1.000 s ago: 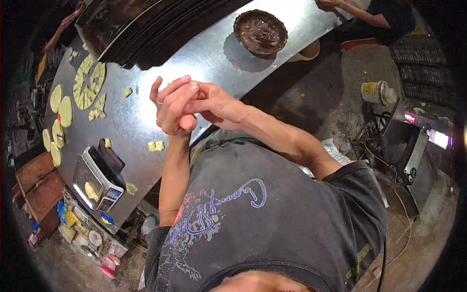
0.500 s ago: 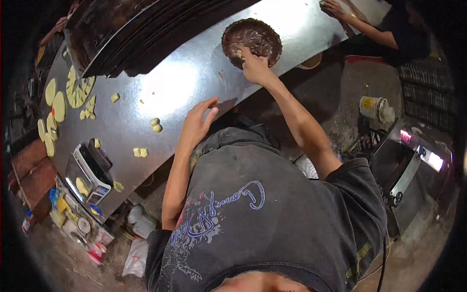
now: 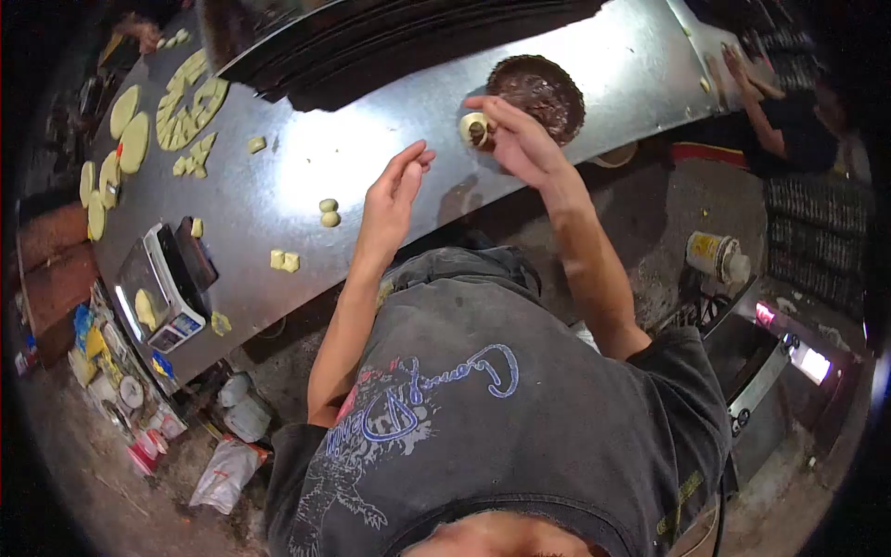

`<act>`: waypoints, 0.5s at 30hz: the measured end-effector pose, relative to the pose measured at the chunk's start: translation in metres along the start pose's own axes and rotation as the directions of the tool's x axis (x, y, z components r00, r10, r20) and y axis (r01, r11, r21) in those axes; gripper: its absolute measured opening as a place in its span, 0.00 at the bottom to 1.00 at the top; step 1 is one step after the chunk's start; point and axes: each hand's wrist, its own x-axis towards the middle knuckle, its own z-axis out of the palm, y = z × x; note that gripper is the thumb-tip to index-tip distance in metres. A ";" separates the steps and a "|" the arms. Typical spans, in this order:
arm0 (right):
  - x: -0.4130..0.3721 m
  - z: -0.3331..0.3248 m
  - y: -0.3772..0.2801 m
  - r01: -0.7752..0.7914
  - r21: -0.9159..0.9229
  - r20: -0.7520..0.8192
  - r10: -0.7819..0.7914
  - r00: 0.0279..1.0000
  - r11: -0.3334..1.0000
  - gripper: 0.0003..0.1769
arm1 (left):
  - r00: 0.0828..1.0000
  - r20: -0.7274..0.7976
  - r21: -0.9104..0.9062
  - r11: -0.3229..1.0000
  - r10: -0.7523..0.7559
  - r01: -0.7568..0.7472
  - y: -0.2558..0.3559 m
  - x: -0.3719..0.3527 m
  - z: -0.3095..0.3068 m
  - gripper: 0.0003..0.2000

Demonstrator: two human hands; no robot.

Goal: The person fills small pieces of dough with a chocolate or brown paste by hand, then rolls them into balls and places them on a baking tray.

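Note:
In my right hand [image 3: 527,144] is a small round of pale dough [image 3: 474,130] with a dab of dark brown filling on it. The fingers grip it just above the metal table. Directly beyond that hand lies a round vessel of glossy dark brown paste [image 3: 543,84], partly covered by my fingers. My left hand [image 3: 397,193] hovers near the table's front edge, empty, fingers stretched out and thumb apart. Left of it, two dough balls [image 3: 329,212] sit touching each other. A joined pair of dough pieces [image 3: 284,260] lies nearer the edge.
Flat dough ovals [image 3: 135,144] and a cut dough ring [image 3: 190,102] lie on the metal table [image 3: 408,102]'s left part. A digital scale [image 3: 167,292] holds a dough piece. Stacked dark trays [image 3: 408,46] overhang the back. Other people's hands show at both far ends.
My right hand has come back from the paste and now holds the filled dough round over the table. My left hand has risen slightly, and the view has shifted.

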 end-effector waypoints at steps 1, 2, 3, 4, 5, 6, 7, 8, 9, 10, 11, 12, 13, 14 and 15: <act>-0.005 0.029 0.003 0.002 0.061 0.075 -0.006 0.997 0.998 0.21 | 0.999 0.006 -0.143 0.989 -0.033 0.034 0.004 -0.002 -0.008 0.23; -0.008 0.054 0.009 -0.006 0.123 0.148 -0.012 0.989 0.992 0.22 | 0.998 0.017 -0.284 0.956 -0.065 0.067 0.006 -0.005 -0.017 0.22; -0.008 0.074 0.017 -0.002 0.110 0.148 -0.015 0.989 0.994 0.22 | 0.995 0.034 -0.420 0.902 -0.092 0.097 0.008 -0.010 -0.026 0.21; -0.007 0.093 0.025 0.004 0.098 0.148 -0.019 0.989 0.995 0.22 | 0.990 -0.007 -0.479 0.869 -0.144 0.123 0.011 -0.016 -0.035 0.20; -0.005 0.108 0.033 0.013 0.086 0.146 -0.025 0.989 0.996 0.22 | 0.993 -0.047 -0.430 0.900 -0.109 0.079 0.008 -0.022 -0.046 0.19; -0.002 0.117 0.043 -0.012 0.082 0.129 0.002 0.992 0.997 0.20 | 0.994 -0.085 -0.377 0.925 -0.072 0.035 0.003 -0.028 -0.058 0.19; 0.000 0.126 0.051 -0.010 0.047 0.128 0.003 0.992 0.999 0.19 | 0.992 -0.120 -0.322 0.947 -0.034 -0.007 0.000 -0.033 -0.067 0.18; -0.001 0.137 0.058 -0.006 0.014 0.126 0.004 0.992 1.000 0.18 | 0.981 -0.192 -0.338 0.940 -0.027 -0.041 -0.003 -0.039 -0.076 0.15; 0.000 0.145 0.065 0.001 -0.019 0.123 0.002 0.992 1.000 0.17 | 0.975 -0.219 -0.387 0.920 -0.033 -0.056 -0.004 -0.046 -0.083 0.14; 0.002 0.152 0.073 -0.009 0.008 0.137 0.008 0.991 1.000 0.16 | 0.970 -0.242 -0.435 0.897 -0.038 -0.074 -0.001 -0.054 -0.086 0.14; 0.003 0.157 0.080 -0.016 0.072 0.127 0.007 0.992 0.997 0.17 | 0.964 -0.263 -0.482 0.871 -0.043 -0.093 0.002 -0.061 -0.090 0.14; 0.003 0.162 0.086 -0.022 0.136 0.115 0.006 0.993 0.990 0.17 | 0.965 -0.254 -0.551 0.830 -0.069 -0.086 0.004 -0.065 -0.095 0.13; 0.001 0.170 0.089 -0.026 0.201 0.100 0.006 0.995 0.979 0.17 | 0.966 -0.241 -0.616 0.784 -0.095 -0.076 0.006 -0.069 -0.100 0.13; -0.002 0.178 0.091 -0.003 0.235 0.087 -0.018 0.996 0.972 0.18 | 0.968 -0.222 -0.676 0.734 -0.121 -0.063 0.008 -0.073 -0.105 0.13; -0.006 0.186 0.094 0.023 0.270 0.071 -0.044 0.997 0.963 0.19 | 0.972 -0.205 -0.697 0.714 -0.113 -0.065 0.012 -0.075 -0.110 0.13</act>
